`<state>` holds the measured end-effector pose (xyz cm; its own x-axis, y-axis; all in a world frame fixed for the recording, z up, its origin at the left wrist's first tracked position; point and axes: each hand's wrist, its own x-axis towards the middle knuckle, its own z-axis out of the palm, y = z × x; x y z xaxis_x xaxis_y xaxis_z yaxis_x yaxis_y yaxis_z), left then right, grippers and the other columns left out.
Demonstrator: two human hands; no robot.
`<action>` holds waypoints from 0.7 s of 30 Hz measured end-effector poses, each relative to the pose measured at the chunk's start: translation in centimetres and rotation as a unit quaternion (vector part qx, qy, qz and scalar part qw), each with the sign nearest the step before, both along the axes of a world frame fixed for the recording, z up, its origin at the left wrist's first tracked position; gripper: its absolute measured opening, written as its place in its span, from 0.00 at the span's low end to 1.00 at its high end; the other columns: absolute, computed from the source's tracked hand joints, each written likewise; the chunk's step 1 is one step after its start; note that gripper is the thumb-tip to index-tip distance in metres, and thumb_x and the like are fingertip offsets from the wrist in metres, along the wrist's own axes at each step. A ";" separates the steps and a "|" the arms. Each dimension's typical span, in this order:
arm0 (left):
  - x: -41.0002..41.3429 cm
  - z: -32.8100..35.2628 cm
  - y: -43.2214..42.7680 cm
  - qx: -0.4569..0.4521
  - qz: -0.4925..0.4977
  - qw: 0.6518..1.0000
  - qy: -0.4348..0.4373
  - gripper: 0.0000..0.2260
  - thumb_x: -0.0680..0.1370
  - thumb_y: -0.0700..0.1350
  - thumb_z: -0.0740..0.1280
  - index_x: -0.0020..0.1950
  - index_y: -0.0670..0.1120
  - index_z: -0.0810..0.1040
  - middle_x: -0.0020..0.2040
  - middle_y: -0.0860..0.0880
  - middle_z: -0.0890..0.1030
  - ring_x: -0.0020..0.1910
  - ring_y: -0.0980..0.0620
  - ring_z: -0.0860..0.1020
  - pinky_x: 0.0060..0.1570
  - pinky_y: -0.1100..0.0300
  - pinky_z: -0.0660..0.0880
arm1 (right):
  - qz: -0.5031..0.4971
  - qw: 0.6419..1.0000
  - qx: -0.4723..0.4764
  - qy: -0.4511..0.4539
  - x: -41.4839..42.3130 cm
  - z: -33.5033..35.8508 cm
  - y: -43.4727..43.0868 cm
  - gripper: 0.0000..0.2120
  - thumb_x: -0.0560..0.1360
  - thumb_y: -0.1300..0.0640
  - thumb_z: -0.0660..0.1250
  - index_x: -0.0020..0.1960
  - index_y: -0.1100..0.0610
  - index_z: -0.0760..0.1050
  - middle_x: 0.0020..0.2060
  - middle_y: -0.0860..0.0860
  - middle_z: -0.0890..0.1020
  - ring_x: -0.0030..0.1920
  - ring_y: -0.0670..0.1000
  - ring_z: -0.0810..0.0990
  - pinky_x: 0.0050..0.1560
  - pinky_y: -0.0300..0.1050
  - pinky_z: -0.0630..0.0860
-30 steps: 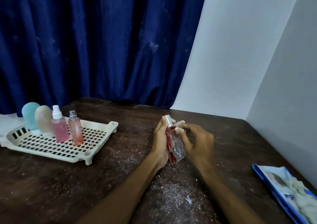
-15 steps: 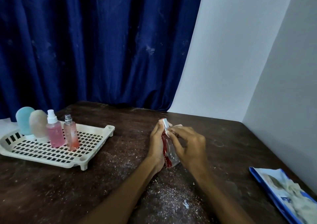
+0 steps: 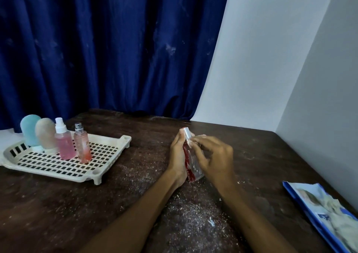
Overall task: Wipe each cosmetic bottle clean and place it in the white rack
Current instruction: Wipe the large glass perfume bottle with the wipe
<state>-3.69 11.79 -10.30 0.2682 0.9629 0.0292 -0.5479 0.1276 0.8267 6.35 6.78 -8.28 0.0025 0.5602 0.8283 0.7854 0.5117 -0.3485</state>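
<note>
A clear bottle with a red label and silver cap (image 3: 191,161) stands tilted on the dark wooden table, between both hands. My left hand (image 3: 179,156) grips it from the left side. My right hand (image 3: 217,158) pinches a small white wipe (image 3: 197,137) against the bottle's upper part. The white rack (image 3: 108,152) sits at the left. In it stand a blue bottle (image 3: 29,129), a beige bottle (image 3: 45,133), a pink spray bottle (image 3: 64,142) and a slim pink bottle with a silver top (image 3: 82,146).
White dust and crumbs are scattered over the table (image 3: 193,219) in front of me. A blue pack of wipes (image 3: 327,214) lies at the right edge. A blue curtain (image 3: 108,45) hangs behind; a white wall stands close on the right.
My right hand's fingers have slid along the upper part of the bottle with the wipe. The bottle stays gripped by my left hand; the view shifted a little.
</note>
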 end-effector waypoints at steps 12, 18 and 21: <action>0.3 -0.1 0.4 -0.006 -0.007 1.000 -0.019 0.22 0.81 0.61 0.57 0.58 0.44 0.75 0.53 0.37 0.80 0.44 0.43 0.81 0.42 0.52 0.80 | 0.039 0.998 0.022 -0.034 1.0 -0.2 -0.3 0.12 0.70 0.65 0.77 0.52 0.58 0.85 0.48 0.51 0.86 0.48 0.45 0.83 0.53 0.36 0.79; 0.3 0.0 0.9 -0.033 -0.010 0.999 -0.019 0.20 0.82 0.60 0.56 0.55 0.44 0.73 0.46 0.44 0.82 0.41 0.47 0.80 0.46 0.51 0.78 | 0.012 1.000 -0.014 -0.001 1.0 -0.5 -0.3 0.09 0.71 0.62 0.76 0.52 0.57 0.85 0.46 0.51 0.86 0.44 0.43 0.82 0.47 0.42 0.83; 0.2 -0.1 0.9 -0.050 -0.007 0.999 -0.002 0.25 0.81 0.63 0.57 0.62 0.43 0.74 0.47 0.44 0.83 0.41 0.48 0.81 0.44 0.54 0.79 | 0.048 0.998 0.003 -0.031 0.3 -0.4 -0.8 0.10 0.70 0.62 0.77 0.51 0.57 0.85 0.47 0.49 0.85 0.47 0.41 0.81 0.53 0.30 0.76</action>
